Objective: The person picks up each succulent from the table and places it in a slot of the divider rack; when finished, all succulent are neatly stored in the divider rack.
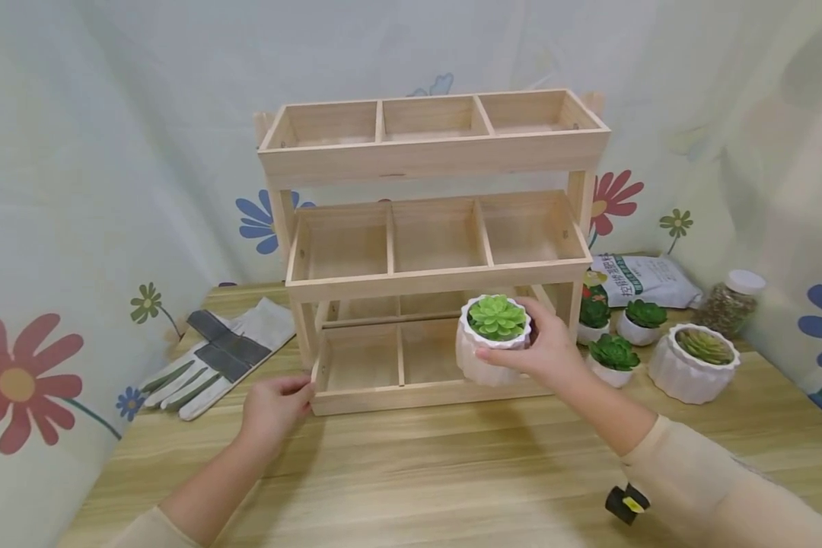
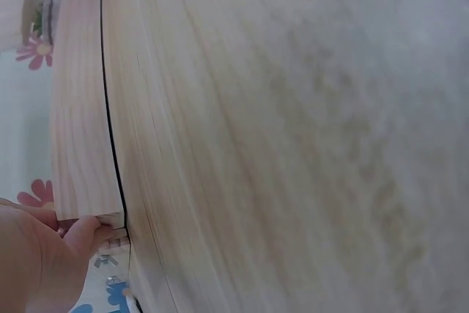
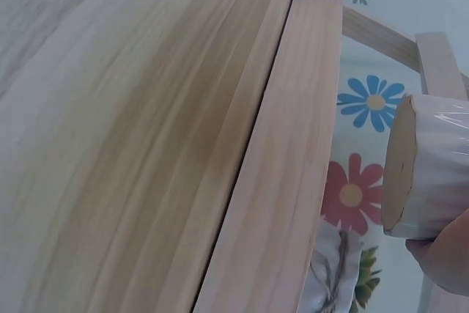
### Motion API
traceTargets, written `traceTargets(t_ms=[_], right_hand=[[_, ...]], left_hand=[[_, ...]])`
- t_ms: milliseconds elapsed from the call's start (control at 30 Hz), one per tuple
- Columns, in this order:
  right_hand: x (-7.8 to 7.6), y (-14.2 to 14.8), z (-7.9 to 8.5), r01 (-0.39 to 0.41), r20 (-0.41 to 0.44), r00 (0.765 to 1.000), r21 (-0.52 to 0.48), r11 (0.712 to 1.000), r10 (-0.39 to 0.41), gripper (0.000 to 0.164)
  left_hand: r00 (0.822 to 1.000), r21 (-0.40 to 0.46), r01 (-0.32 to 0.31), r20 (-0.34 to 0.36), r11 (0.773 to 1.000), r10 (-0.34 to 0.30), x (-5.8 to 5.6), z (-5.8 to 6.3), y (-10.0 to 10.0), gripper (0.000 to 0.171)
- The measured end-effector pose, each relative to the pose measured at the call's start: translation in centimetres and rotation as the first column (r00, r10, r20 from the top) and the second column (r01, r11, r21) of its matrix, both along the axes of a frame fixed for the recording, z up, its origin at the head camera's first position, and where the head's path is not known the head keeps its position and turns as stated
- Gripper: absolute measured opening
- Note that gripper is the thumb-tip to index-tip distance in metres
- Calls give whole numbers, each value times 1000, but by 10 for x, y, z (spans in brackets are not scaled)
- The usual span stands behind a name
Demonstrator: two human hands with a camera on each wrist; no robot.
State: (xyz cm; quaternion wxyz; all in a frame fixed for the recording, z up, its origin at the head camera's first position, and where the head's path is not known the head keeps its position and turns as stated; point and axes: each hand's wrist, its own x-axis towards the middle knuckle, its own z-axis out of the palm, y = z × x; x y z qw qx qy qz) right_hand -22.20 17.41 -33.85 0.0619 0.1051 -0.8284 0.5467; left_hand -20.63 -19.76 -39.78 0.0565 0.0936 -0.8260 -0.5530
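A three-tier wooden plant shelf (image 1: 431,161) stands on the table, each tier split by dividers into three compartments. My right hand (image 1: 548,346) grips a green succulent in a white fluted pot (image 1: 488,364), thumb across the front of the pot. It is held upright over the right part of the bottom tier, hiding some of it. In the right wrist view, the pot's flat tan base (image 3: 399,170) shows beyond the front board (image 3: 282,159). At the bottom tier's left front corner, my left hand (image 1: 270,415) pinches the end of the board (image 2: 84,108).
Work gloves (image 1: 229,350) lie left of the shelf. On the right stand a larger white-potted succulent (image 1: 693,373), several small potted plants (image 1: 613,358), a white bag (image 1: 644,283) and a white-lidded jar (image 1: 729,303). A small black object (image 1: 623,504) is near my right sleeve.
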Motion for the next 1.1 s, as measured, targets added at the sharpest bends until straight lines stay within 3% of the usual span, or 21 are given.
traceTargets(t_ms=[333,700,1100], right_hand=[[-15,-26,-10,-44,7,999,-74,996,44,80],[-29,-38,-17,11,16,1000,13,1000,-11,82],[-44,-51,-31,-1,-2,1000,-8,1000,1,84]], left_hand=[[1000,11,-6,4,1000,6,0,-1,-1,23],[1000,33,-3,10,999,3,0,-2,-1,24],[1000,18,3,15,1000,-3,3,1,0,25]])
